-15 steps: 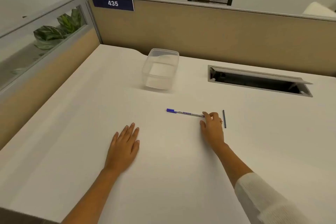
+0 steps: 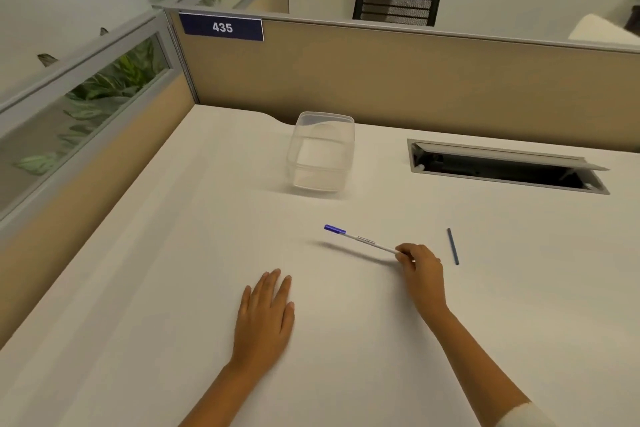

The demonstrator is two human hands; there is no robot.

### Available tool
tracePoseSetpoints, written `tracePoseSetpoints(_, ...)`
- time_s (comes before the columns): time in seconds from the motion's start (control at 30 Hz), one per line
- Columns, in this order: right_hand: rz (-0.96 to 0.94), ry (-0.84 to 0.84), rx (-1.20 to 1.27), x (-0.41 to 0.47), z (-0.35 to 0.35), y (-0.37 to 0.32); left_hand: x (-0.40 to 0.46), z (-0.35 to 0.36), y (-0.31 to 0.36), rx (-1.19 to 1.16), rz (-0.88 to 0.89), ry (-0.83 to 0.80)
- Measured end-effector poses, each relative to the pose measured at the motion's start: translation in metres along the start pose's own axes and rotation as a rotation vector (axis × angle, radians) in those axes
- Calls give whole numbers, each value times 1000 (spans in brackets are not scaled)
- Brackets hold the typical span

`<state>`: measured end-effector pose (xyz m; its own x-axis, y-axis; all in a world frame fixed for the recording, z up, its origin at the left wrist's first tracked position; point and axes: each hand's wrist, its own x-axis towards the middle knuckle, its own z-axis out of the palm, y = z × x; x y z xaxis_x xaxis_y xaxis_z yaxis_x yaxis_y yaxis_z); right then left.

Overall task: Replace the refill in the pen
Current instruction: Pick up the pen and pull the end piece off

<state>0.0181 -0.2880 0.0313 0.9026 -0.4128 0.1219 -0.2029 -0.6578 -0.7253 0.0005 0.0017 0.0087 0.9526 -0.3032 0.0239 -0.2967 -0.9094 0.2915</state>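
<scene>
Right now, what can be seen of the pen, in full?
The pen is slim, with a white barrel that looks like plastic, a small printed label along it, and a blue cap at its far left end. The right hand pinches its near end between the fingers. It slants up off the white desk, with its shadow below. The cap is on; nothing else touches it.

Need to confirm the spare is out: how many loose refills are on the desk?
1. The dark refill lies on the desk, just right of the right hand. Another may sit hidden inside the pen.
</scene>
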Motion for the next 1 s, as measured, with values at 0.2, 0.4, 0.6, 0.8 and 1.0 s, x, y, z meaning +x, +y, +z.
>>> tracePoseSetpoints(0.2, -54, 33, 252, -15, -1, -58, 27, -28, 23, -859, -142, -112)
tracePoseSetpoints(0.4, -75, 32, 386, -21, -12, -91, 75, -62, 64, -1771, -370, -245)
tracePoseSetpoints(0.6, -37, -38, 456, -14, -30, -98, 91, -71, 74, -1859, -359, -132)
tracePoseSetpoints(0.8, -237, -144, -40, -4, -46, -96, 89, -70, 83, -1874, -325, -152)
tracePoseSetpoints(1.0, -310, -232, -122, -3, -54, -99, 84, -65, 89, -1908, -458, -114)
